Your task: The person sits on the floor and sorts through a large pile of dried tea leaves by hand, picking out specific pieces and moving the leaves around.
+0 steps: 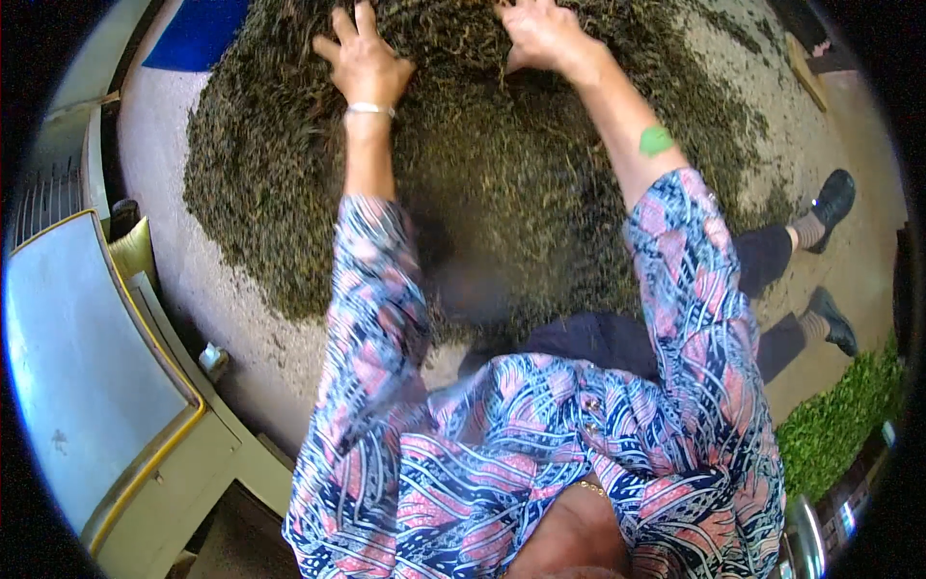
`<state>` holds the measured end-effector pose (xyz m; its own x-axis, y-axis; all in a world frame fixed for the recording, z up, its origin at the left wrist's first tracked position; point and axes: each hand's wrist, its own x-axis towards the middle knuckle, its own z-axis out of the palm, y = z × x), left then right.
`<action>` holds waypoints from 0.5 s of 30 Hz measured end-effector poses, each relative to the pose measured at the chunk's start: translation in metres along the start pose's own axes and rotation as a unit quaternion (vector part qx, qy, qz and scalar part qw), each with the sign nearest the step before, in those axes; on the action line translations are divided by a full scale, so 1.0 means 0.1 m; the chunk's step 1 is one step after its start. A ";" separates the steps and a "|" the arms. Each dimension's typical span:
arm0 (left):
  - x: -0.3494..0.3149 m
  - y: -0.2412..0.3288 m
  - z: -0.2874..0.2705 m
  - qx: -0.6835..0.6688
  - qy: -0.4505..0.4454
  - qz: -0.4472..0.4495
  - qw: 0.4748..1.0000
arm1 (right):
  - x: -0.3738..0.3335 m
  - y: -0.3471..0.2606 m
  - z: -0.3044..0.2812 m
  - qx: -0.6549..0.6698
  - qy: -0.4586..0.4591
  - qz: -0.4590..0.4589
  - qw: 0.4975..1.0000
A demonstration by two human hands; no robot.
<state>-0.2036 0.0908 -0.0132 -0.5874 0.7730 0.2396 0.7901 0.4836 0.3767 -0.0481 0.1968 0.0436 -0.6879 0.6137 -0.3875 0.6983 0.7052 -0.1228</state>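
A wide heap of dark green-brown, shredded-looking leaves (482,164) lies on the floor before me. My left hand (368,69) is over its far part, fingers spread and touching the leaves, with a pale bracelet at the wrist. To the right, my right hand (542,37) reaches onto the same far part of the heap. Its thumb stands apart from the fingers, and the top edge of the view cuts close to the fingertips. Neither hand shows a clump gripped in it. On my right forearm is a green patch (655,142).
At left stands a pale cabinet (116,376) with a yellow-edged top. A blue sheet (196,34) lies at the far left. Dark-trousered legs with black shoes (833,210) stretch out at right; whose they are I cannot tell. Bright green leaves (839,400) lie at lower right.
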 end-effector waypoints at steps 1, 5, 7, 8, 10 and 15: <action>0.11 0.03 0.08 0.039 -0.029 0.052 0.997 | -0.01 0.29 0.15 0.004 0.066 -0.039 0.997; 0.15 -0.62 -0.37 0.027 -0.168 0.270 0.948 | -0.64 0.47 0.57 0.090 0.228 -0.170 0.955; 0.02 -0.63 -0.63 -0.003 -0.272 0.251 0.929 | -1.00 0.51 1.03 0.056 0.358 -0.132 0.923; -0.18 -0.53 -0.86 0.037 -0.253 0.267 0.929 | -1.19 0.46 1.15 0.074 0.375 -0.121 0.916; -0.61 -0.58 -0.70 0.045 -0.234 0.253 0.938 | -1.54 0.40 1.44 0.159 0.395 -0.050 0.904; -1.96 -0.27 -0.82 -0.037 -0.099 0.268 0.958 | -2.33 0.22 1.58 0.288 0.409 0.027 0.866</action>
<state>-0.1238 -0.1070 0.0029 -0.0503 0.9685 0.2437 0.9501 -0.0288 0.3106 0.1591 0.0134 -0.0131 -0.3968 0.8525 0.3403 0.5550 0.5181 -0.6508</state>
